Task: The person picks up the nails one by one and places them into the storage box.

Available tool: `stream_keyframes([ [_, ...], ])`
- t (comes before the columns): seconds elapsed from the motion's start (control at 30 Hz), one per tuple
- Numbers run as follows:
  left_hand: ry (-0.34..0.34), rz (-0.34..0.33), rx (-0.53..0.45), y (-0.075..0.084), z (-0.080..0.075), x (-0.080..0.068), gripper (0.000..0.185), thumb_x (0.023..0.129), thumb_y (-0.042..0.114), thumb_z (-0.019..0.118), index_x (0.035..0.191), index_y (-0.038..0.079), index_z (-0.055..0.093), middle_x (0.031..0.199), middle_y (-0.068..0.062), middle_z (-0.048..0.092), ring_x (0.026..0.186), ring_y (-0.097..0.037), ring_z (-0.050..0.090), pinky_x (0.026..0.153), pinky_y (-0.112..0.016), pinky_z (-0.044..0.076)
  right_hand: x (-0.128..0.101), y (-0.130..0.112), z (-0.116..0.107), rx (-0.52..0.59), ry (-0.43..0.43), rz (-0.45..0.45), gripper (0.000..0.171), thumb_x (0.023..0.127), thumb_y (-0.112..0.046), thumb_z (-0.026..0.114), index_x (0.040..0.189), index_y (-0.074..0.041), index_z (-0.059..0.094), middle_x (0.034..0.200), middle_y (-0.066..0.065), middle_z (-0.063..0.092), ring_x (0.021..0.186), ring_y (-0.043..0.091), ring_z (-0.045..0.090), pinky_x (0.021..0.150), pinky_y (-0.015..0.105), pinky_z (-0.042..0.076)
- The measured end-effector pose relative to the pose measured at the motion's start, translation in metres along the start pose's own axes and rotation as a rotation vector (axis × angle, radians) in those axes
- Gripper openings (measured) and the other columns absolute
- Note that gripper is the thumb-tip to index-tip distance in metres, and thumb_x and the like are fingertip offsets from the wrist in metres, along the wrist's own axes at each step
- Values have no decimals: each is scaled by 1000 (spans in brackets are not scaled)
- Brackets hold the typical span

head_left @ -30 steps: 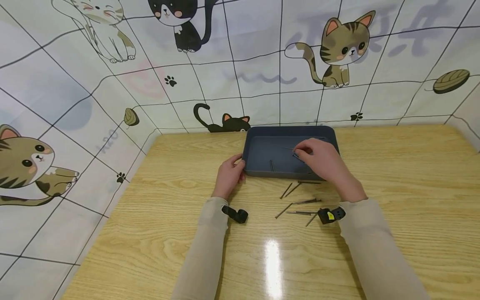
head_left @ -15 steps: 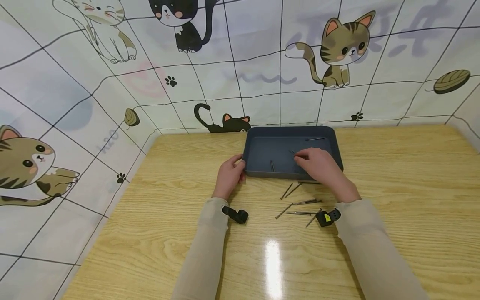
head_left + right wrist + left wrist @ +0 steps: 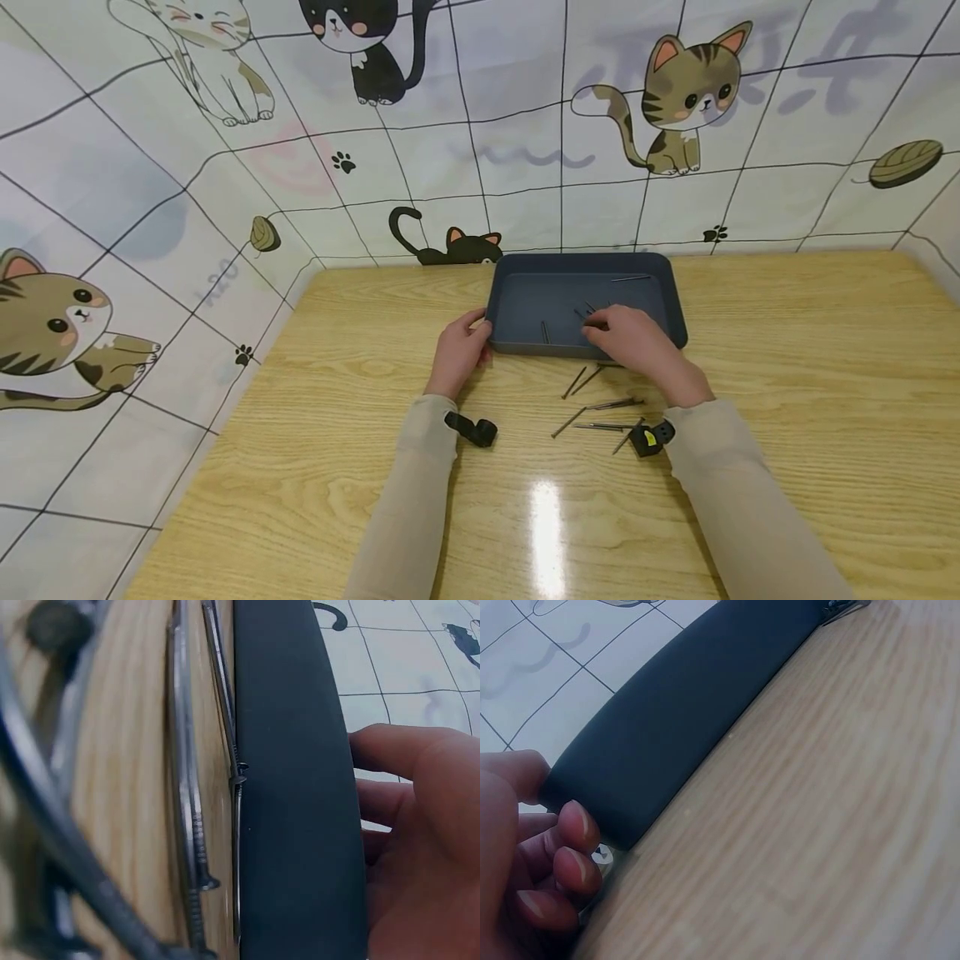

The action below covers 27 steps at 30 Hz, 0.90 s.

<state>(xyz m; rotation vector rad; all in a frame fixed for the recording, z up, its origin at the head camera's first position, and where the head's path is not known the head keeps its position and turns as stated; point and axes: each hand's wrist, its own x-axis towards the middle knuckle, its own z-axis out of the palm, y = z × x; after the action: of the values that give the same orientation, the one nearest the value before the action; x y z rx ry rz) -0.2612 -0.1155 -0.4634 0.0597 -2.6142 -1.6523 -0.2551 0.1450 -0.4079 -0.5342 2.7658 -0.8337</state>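
A dark blue-grey rectangular tray (image 3: 525,292) stands on the wooden table near the wall. My left hand (image 3: 457,354) grips its left front corner, thumb at the rim; in the left wrist view curled fingers (image 3: 577,825) show beside the tray's end. Over the right part of the tray, my right hand (image 3: 633,337) has thumb and forefinger pinched together at a thin steel nail (image 3: 579,315) that sticks out past the fingertips. Another pair of nails (image 3: 545,332) lies left of it inside the tray, and one nail (image 3: 630,278) near the back. The tray wall hides the right fingertips in the right wrist view.
Several loose nails (image 3: 600,426) lie scattered on the table (image 3: 337,467) in front of the tray, some close to its front wall. A cat-patterned wall covering (image 3: 525,167) rises right behind the tray. Each wrist wears a small black camera (image 3: 483,432).
My right hand has moved down and slightly left, toward the front of the tray, uncovering the nail at the back. The left hand and the tray have stayed in place.
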Motion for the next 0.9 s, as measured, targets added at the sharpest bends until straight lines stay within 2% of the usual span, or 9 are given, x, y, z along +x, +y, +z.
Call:
stream_keyframes([
  [0.4, 7, 4, 13, 2, 1, 0, 39, 86, 30, 47, 123, 18, 54, 55, -6, 57, 43, -19, 50, 45, -30, 42, 2, 6, 5, -22, -22, 12, 39, 92, -26, 45, 120, -1, 55, 119, 20, 49, 109, 36, 44, 86, 51, 37],
  [0.63, 10, 0, 8, 2, 1, 0, 39, 86, 30, 47, 122, 18, 55, 55, -6, 57, 43, -18, 50, 44, -30, 42, 2, 5, 5, -37, -25, 20, 39, 92, -27, 44, 119, -1, 56, 113, 18, 48, 98, 31, 48, 79, 48, 39],
  [0.9, 7, 2, 4, 3, 1, 0, 38, 87, 29, 47, 122, 18, 55, 55, -7, 57, 43, -19, 49, 44, -30, 42, 2, 4, 3, -56, -52, 42, 42, 93, -26, 40, 125, 0, 50, 113, 19, 44, 91, 28, 47, 72, 43, 39],
])
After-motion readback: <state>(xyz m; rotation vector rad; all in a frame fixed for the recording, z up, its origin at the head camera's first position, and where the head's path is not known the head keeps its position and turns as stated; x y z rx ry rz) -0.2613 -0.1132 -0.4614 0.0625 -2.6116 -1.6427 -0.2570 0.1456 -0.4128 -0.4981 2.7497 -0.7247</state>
